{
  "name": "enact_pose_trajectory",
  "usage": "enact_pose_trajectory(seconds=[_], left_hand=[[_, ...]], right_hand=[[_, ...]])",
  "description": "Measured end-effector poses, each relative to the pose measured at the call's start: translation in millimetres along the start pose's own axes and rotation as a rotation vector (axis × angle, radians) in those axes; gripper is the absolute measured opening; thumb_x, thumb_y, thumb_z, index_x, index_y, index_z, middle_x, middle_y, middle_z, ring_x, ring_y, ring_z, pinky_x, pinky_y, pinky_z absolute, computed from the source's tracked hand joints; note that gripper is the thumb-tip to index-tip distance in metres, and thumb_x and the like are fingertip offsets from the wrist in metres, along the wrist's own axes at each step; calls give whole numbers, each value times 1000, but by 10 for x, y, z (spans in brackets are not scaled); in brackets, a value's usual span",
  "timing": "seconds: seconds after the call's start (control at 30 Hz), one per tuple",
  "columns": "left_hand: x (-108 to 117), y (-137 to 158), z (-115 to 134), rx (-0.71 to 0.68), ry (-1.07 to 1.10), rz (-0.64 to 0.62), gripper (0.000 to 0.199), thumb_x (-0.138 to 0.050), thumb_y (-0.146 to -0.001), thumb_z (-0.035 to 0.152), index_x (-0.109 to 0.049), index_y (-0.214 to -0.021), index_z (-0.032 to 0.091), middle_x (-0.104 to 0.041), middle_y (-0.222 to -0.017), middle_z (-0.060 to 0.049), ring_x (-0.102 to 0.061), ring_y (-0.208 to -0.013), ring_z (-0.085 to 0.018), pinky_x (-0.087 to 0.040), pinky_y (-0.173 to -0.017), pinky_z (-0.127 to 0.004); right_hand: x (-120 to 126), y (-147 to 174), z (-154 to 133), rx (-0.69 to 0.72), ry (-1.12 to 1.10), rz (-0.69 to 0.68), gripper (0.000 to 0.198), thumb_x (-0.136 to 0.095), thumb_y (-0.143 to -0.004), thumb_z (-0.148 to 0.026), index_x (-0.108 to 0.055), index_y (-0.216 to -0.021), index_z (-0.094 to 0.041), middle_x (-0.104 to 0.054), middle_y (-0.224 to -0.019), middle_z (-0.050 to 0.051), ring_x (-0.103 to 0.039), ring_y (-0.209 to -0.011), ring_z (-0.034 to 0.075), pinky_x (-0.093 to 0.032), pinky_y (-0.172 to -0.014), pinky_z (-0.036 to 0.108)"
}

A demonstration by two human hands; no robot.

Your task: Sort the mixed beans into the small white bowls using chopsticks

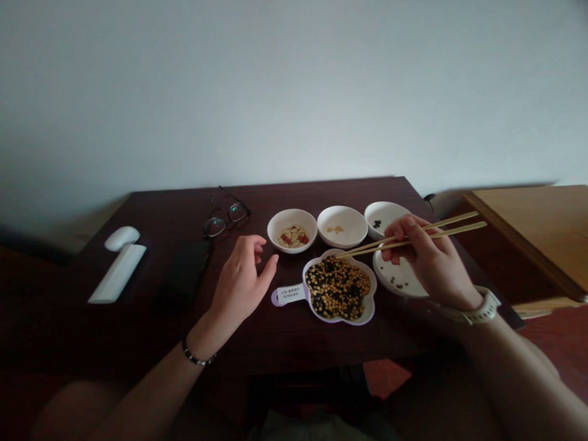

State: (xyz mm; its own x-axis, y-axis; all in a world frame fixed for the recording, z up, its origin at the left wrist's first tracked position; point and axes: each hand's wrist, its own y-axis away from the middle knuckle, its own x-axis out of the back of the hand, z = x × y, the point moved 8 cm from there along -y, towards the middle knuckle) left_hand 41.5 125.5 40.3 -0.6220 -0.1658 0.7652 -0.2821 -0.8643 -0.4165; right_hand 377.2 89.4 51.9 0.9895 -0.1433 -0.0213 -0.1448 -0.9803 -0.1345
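My right hand (pixel 418 258) is closed around a pair of chopsticks (pixel 449 231); their tips reach the far edge of the flower-shaped dish (pixel 373 311). That dish is full of mixed black and yellow beans (pixel 337 288), and its labelled handle (pixel 289 295) points left. Near the handle, my left hand (pixel 245 277) hovers with bent fingers apart, holding nothing. Behind stand three white bowls: the left bowl (pixel 292 215) has pale and red pieces, the middle bowl (pixel 340 212) a few yellow bits, the right bowl (pixel 385 207) some black beans. A white plate (pixel 412 292) with several dark bits lies partly under my right hand.
On the dark table (pixel 260 347), eyeglasses (pixel 226 219) lie behind my left hand. Further left are a black flat object (pixel 184 269), a long white object (pixel 118 273) and a rounded white one (pixel 121 237). A wooden cabinet (pixel 540 237) stands at the right; a wall rises behind.
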Motion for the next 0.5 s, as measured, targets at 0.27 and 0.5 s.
enact_pose_trajectory(seconds=[0.27, 0.5], left_hand=[[-331, 267, 262, -127, 192, -422, 15, -53, -113, 30, -62, -103, 22, -67, -96, -2, -66, -84, -19, -49, -74, -32], [-460, 354, 276, -177, 204, -548, 22, -47, -117, 37, -63, -116, 22, -70, -105, -5, -70, -96, -22, -51, -82, -35]], right_hand=[[4, 5, 125, -98, 24, -92, 38, -63, -109, -55, -64, -90, -22, -65, -78, 2, -62, -63, 15, -50, -55, 26], [-142, 24, 206, -99, 169, -158, 44, -57, -109, -63, -63, -92, -23, -70, -71, 2, -63, -61, 18, -51, -60, 30]])
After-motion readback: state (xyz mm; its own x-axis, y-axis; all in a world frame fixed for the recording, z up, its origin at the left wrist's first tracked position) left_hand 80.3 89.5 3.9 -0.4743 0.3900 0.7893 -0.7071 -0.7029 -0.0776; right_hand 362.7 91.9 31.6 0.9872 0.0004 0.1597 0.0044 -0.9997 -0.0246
